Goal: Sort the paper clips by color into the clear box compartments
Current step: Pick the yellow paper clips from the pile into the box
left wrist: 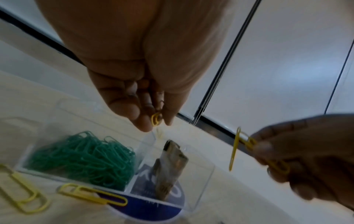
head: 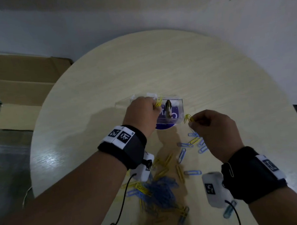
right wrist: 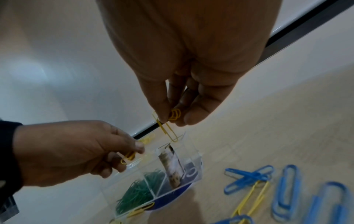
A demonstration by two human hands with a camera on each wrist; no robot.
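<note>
The clear box (head: 180,108) sits mid-table on a blue round label. One compartment is full of green clips (left wrist: 86,159); another holds a folded grey-brown object (left wrist: 170,171). My left hand (head: 155,108) hovers over the box's far left part and pinches yellow clips (left wrist: 156,121) at its fingertips. To the right of the box, above the table, my right hand (head: 191,122) pinches a few linked yellow clips (right wrist: 170,121). Loose blue and yellow clips (head: 160,187) lie in a pile near me.
Several blue clips (right wrist: 247,177) and a yellow clip are scattered beneath the right hand. Two yellow clips (left wrist: 91,194) lie against the box's near wall. The round table's edge (head: 43,109) curves at left, with cardboard boxes (head: 20,96) on the floor beyond it.
</note>
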